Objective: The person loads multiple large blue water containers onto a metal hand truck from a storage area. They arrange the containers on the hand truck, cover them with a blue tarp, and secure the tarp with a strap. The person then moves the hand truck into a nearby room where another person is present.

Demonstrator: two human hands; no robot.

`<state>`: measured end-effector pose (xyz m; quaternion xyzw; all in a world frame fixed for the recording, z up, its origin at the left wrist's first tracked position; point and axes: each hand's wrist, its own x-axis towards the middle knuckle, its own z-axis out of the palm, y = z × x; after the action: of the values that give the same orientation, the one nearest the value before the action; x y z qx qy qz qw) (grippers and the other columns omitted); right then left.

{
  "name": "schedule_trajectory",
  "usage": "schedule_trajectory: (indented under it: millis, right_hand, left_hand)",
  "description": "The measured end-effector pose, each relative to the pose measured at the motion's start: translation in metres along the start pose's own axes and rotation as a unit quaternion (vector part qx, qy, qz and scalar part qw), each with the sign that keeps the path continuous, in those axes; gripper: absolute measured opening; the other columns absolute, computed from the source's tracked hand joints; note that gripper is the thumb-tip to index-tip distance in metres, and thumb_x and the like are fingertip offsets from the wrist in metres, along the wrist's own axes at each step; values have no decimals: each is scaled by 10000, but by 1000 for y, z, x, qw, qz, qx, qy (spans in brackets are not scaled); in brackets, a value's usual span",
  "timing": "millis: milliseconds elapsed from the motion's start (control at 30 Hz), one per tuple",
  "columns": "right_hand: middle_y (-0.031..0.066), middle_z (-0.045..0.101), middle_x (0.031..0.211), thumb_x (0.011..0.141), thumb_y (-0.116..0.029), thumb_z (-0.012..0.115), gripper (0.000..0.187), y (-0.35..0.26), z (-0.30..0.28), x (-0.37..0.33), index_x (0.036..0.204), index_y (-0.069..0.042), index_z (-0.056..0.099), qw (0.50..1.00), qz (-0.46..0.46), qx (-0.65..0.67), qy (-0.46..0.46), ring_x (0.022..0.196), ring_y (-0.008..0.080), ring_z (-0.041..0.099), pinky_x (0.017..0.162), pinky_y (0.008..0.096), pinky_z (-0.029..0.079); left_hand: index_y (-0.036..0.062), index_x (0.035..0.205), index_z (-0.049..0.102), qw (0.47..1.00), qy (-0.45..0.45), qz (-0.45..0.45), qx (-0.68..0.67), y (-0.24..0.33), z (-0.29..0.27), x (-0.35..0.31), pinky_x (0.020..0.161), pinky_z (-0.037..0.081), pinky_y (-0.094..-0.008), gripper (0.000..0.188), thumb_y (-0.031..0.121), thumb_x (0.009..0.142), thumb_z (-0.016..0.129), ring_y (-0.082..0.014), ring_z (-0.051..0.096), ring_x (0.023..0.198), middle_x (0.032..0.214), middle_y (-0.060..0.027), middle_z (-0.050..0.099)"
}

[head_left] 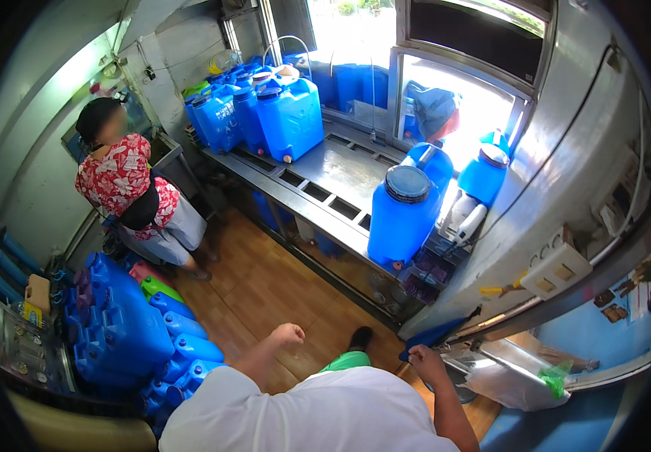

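My left hand (288,334) hangs over the tiled floor in front of my body, its fingers curled in with nothing showing in them. My right hand (425,363) is out to the right with bent fingers, close to a dark blue object (435,339) at the doorway; I see nothing held in it. Ahead on the right, a tall blue water container (404,215) with a dark round lid stands on a metal counter (340,162). Neither hand touches it.
More blue containers (287,117) crowd the counter's far left. Stacked blue jugs (125,324) fill the floor at left. Another person (125,169) in a red floral top stands beyond them. A plastic bag (521,380) hangs at right by the door, below an outlet box (557,273).
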<state>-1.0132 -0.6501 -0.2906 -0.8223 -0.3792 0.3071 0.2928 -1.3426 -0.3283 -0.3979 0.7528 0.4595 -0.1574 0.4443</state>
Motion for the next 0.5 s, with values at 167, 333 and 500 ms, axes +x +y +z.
schedule_trajectory:
  millis: [167, 333, 500]
  right_hand:
    - [145, 703, 950, 835, -233, 684, 280, -61, -4, 36, 1055, -60, 679, 999, -9, 13, -43, 902, 289, 679, 789, 368, 526]
    - [141, 649, 988, 815, -118, 683, 154, -148, -32, 114, 953, -52, 674, 966, -229, 26, 120, 927, 301, 633, 831, 381, 505]
    - [176, 641, 1052, 858, -154, 654, 221, -232, -103, 261, 1043, -36, 634, 888, -261, -53, 375, 1055, 366, 593, 948, 442, 454]
  left_hand:
    - [121, 919, 748, 1000, -20, -22, 6, -69, -2, 25, 743, 531, -296, 226, 234, 731, 801, -120, 656, 792, 854, -12, 722]
    - [123, 831, 741, 997, -80, -21, -12, -138, -29, 68, 636, 494, -280, 176, 286, 786, 787, -92, 581, 663, 714, 18, 666]
    - [125, 837, 757, 982, -39, -123, -135, -185, -88, 95, 704, 509, -314, 268, 388, 784, 768, -134, 615, 717, 803, -18, 714]
